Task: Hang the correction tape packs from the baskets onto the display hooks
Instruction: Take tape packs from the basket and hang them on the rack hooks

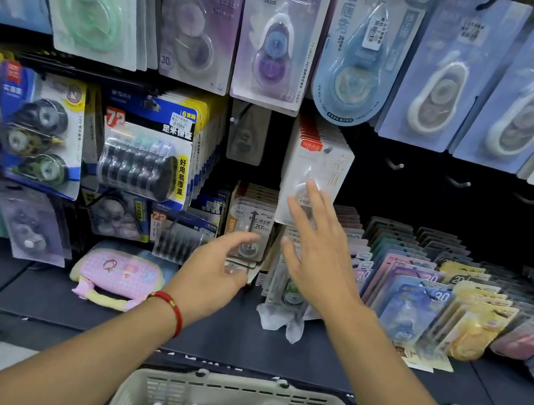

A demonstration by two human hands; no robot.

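Before display: two hands, left (213, 272) and right (316, 244), spread open, empty; one basket (141, 388) below.

Stationery shop aisle. Black display wall, carded correction tape packs (277, 34) hung in rows on hooks (397, 165), price sticker (374, 32) on one, more packs racked upright on shelf (37, 293), shopping basket (229, 401) below.

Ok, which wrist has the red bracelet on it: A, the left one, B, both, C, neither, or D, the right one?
A: the red bracelet circles the wrist behind the left hand; the wrist behind the right hand is bare.
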